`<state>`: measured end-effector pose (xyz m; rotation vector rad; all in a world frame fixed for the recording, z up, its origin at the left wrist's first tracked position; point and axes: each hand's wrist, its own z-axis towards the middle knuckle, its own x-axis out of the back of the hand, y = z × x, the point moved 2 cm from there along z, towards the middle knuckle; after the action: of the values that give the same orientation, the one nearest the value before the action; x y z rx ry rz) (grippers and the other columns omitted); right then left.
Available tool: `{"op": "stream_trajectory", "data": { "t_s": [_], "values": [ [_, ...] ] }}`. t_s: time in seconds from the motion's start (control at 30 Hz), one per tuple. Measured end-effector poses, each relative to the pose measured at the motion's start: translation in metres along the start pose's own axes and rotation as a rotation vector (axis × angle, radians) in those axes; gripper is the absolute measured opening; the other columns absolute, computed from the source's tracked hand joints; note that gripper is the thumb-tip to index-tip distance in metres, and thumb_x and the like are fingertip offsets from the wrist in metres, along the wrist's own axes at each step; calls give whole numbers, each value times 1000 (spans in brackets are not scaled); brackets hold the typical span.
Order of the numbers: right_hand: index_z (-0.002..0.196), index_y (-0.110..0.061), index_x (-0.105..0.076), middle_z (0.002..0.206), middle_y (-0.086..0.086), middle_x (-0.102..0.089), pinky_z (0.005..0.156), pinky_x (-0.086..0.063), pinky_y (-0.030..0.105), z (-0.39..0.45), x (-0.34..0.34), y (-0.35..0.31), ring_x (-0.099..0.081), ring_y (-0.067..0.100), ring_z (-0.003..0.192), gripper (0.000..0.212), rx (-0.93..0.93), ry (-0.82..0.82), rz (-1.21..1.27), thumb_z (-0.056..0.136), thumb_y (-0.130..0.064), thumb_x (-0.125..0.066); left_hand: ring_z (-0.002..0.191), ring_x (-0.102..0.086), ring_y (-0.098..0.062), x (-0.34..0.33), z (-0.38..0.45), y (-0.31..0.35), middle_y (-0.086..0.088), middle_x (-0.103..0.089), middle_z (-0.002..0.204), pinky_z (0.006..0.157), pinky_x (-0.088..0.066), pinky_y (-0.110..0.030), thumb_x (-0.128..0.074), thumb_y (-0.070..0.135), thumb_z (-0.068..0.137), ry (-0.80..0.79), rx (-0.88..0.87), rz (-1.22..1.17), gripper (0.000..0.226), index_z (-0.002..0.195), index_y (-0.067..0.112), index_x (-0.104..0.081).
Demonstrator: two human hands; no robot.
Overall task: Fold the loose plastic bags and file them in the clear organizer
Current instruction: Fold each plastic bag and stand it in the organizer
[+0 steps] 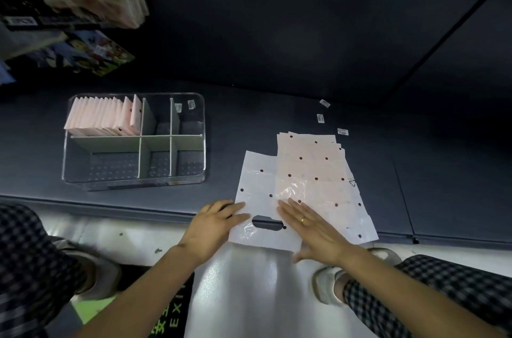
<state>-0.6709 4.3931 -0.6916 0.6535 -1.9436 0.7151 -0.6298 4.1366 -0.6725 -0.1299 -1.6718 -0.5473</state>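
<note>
Smoothing stage, by the look of it: left hand [219,220] and right hand [310,227] pressing flat-fingered on the top bag [263,185], lower centre. Next, probably a fold, then filing beside the folded bags [102,116] in the clear organizer [203,143], centre left.

Down on the green floor marking [171,318], between the person's knees, the white letters "EXI" read clearly, running sideways and cut off there; the characters beside them are too blurred to read. On the right edge of the spread plastic bags [318,171] sits a small printed triangle mark [352,183], its contents illegible. Barcode stickers [343,132] on the dark mat [277,121] carry print far too small to read.
</note>
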Motion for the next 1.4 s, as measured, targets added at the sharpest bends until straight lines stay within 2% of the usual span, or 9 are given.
{"op": "stream_trajectory", "data": {
  "t_s": [0.07, 0.17, 0.3, 0.43, 0.53, 0.6, 0.7, 0.9, 1.4],
  "values": [
    [142, -25, 21, 151, -12, 24, 116, 14, 25, 1, -2, 1, 24, 10, 142, 109, -6, 61, 25, 81, -43, -68, 96, -68, -14, 4, -1, 1, 12, -71, 105, 73, -54, -24, -92, 14, 46, 167, -5, -59, 50, 89, 33, -76],
    [143, -28, 18, 151, -16, 18, 115, 13, 20, 2, 3, 2, 18, 5, 142, 109, 8, 65, 93, 79, -40, -71, 103, -64, -15, 10, 1, 1, 8, -72, 103, 86, -47, -25, -72, 17, 83, 212, 96, -317, 12, 93, 22, -75],
    [148, -29, -20, 151, -19, -20, 113, -12, 14, 0, 27, 5, -18, -1, 138, 87, -47, 33, 339, 79, -36, -72, 67, -60, -12, 24, 7, 2, 12, -67, 74, 65, -46, -28, -55, 25, 95, 262, 290, -552, 12, 94, 22, -67],
    [93, -19, -66, 95, -5, -67, 78, -44, 14, 16, 59, 7, -61, 13, 93, 33, -285, 325, 890, 78, 9, -57, 52, -47, -8, 39, 14, 1, 20, -54, 57, 54, -37, -24, -52, 29, 96, 332, 352, -637, 17, 80, 29, -59],
    [75, -16, -64, 75, -6, -60, 66, -39, 18, 34, 68, 9, -52, 13, 76, 22, -424, 417, 1126, 85, 3, -60, 59, -53, -5, 46, 18, 0, 26, -57, 63, 57, -37, -27, -51, 28, 96, 395, 441, -595, 15, 84, 35, -55],
    [86, -13, -65, 81, -5, -62, 72, -42, 24, 47, 66, 9, -55, 15, 81, 2, -498, 389, 1167, 87, -13, -65, 95, -59, -11, 45, 16, 1, 19, -63, 102, 73, -47, -29, -54, 23, 95, 450, 491, -535, 21, 116, 26, -58],
    [89, -4, -55, 80, 0, -53, 68, -35, 31, 63, 54, 13, -50, 22, 82, 25, -668, 351, 1022, 87, -27, -65, 122, -48, -22, 34, 10, 8, -3, -53, 132, 96, -45, -37, -63, 13, 89, 509, 398, -383, 44, 131, 12, -50],
    [59, -16, -27, 58, -3, -32, 49, -21, 28, 78, 49, 20, -35, 24, 66, 44, -815, 374, 770, 94, -26, -51, 132, -44, -25, -11, 2, 35, -7, -49, 141, 112, -30, -46, -71, 32, 81, 279, 49, 4, 59, 132, 9, -54],
    [75, -15, -43, 87, 1, -51, 70, -33, 28, 85, 44, 22, -46, 25, 83, 28, -896, 297, 695, 95, -34, -48, 131, -46, -20, -33, -12, 32, -5, -47, 143, 103, -43, -41, -70, 56, 74, 138, 67, 161, 79, 135, 11, -51]
  ]
}}
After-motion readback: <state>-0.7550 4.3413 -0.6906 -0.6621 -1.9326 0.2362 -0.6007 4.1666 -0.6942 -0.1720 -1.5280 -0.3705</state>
